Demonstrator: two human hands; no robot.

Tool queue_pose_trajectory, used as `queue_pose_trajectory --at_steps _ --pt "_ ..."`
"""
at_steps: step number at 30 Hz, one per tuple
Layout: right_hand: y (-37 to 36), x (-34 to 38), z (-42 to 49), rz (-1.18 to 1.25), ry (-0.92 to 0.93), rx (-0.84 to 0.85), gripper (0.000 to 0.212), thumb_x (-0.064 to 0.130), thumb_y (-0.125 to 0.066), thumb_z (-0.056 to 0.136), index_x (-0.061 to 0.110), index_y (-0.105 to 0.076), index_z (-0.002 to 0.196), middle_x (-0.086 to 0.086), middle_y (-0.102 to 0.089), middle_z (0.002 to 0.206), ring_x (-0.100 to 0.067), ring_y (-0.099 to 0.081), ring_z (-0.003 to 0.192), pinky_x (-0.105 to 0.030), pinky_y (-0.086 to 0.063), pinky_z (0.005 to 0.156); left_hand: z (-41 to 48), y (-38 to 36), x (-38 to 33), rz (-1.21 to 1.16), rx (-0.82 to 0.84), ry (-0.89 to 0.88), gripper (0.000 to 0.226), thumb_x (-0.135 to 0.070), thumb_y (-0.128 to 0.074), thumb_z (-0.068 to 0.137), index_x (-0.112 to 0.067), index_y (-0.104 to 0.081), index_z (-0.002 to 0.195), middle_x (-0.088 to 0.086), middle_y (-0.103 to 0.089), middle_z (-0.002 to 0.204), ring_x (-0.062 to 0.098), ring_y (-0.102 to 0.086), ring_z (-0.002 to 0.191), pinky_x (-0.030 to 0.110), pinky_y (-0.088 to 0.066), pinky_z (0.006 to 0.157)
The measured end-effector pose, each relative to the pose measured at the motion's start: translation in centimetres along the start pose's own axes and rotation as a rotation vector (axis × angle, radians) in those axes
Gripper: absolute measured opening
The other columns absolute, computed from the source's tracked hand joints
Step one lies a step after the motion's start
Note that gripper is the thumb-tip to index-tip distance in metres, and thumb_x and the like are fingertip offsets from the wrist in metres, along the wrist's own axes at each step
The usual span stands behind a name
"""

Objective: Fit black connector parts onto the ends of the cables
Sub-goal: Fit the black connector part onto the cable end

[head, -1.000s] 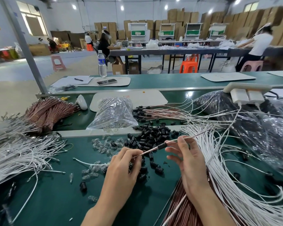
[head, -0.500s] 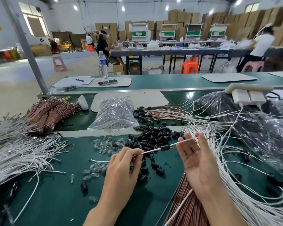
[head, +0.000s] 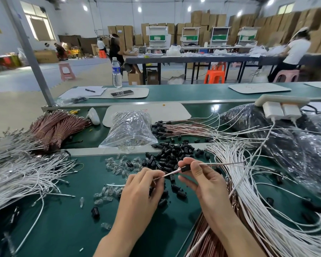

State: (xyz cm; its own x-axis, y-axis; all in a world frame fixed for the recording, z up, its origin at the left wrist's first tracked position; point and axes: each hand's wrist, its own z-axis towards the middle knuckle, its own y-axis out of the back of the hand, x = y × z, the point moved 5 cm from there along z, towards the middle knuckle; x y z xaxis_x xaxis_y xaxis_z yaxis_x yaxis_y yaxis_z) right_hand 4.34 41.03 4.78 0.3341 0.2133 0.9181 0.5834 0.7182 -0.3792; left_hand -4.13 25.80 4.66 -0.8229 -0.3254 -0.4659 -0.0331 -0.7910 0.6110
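Note:
My left hand [head: 140,190] pinches the near end of a thin pink-and-white cable pair [head: 171,173] above the green table. A black connector part [head: 185,168] sits on that cable, and my right hand [head: 202,178] pinches it between thumb and fingers. The cable runs on to the right past my right hand. A pile of loose black connector parts [head: 171,153] lies just behind my hands. Small clear parts [head: 117,165] are scattered to the left of the pile.
White cables [head: 263,210] fan out at the right, copper cables [head: 198,243] under my right forearm. More white cables [head: 17,173] lie at the left, copper bundles [head: 54,127] behind them. A clear bag [head: 130,129], black-filled bags [head: 295,145] and a white power strip [head: 280,106] sit further back.
My right hand has closed its fingers onto the black connector part on the cable; before, it held the cable further right with the fingers more spread. My left hand keeps its pinch.

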Motion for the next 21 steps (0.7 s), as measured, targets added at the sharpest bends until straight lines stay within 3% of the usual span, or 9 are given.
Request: queue_pose_trajectory --at_steps 5,8,14,17,21 --pt "2.5 1.0 0.6 0.188 -0.002 -0.120 0.023 0.027 -0.061 0.091 0.018 -0.082 0.094 -0.010 -0.076 0.103 -0.017 -0.073 0.087 -0.026 -0.061 0.071 0.2 0.5 0.4 0.043 -0.029 -0.032 0.012 -0.023 -0.065 0.092 -0.027 -0.064 0.102 -0.022 -0.063 0.094 -0.022 -0.042 0.102 0.015 -0.036 0.089" --pt "3.4 1.5 0.9 0.295 -0.004 -0.175 0.022 0.025 -0.062 0.090 0.017 -0.082 0.092 -0.006 -0.077 0.098 -0.015 -0.074 0.084 -0.025 -0.061 0.069 0.4 1.1 0.7 0.054 -0.049 -0.036 0.012 -0.023 -0.067 0.091 -0.027 -0.066 0.102 -0.024 -0.064 0.094 -0.026 -0.039 0.107 0.019 -0.037 0.089" --pt "2.9 1.1 0.6 0.399 -0.061 -0.128 0.023 0.023 -0.064 0.089 0.010 -0.080 0.099 -0.010 -0.076 0.103 -0.017 -0.074 0.092 -0.023 -0.061 0.074 0.2 0.7 0.8 0.025 0.005 -0.009 0.013 -0.025 -0.063 0.094 -0.024 -0.067 0.105 -0.023 -0.065 0.093 -0.018 -0.050 0.097 0.019 -0.042 0.084" --pt "1.4 0.1 0.2 0.287 -0.121 -0.052 0.024 0.022 -0.062 0.090 0.010 -0.080 0.101 -0.016 -0.075 0.109 -0.023 -0.074 0.093 -0.025 -0.061 0.075 0.0 0.2 -0.2 0.048 0.029 -0.079 0.010 -0.023 -0.065 0.094 -0.025 -0.066 0.103 -0.021 -0.065 0.092 -0.008 -0.049 0.081 0.018 -0.043 0.076" --pt "-1.0 -0.9 -0.7 0.093 -0.168 0.081 0.029 0.035 -0.060 0.089 0.020 -0.080 0.105 -0.011 -0.075 0.115 -0.024 -0.072 0.108 -0.025 -0.059 0.082 -0.3 -0.3 -0.8 0.021 0.013 -0.087 0.008 -0.022 -0.064 0.098 -0.026 -0.063 0.106 -0.018 -0.064 0.094 0.001 -0.054 0.079 0.018 -0.042 0.075"
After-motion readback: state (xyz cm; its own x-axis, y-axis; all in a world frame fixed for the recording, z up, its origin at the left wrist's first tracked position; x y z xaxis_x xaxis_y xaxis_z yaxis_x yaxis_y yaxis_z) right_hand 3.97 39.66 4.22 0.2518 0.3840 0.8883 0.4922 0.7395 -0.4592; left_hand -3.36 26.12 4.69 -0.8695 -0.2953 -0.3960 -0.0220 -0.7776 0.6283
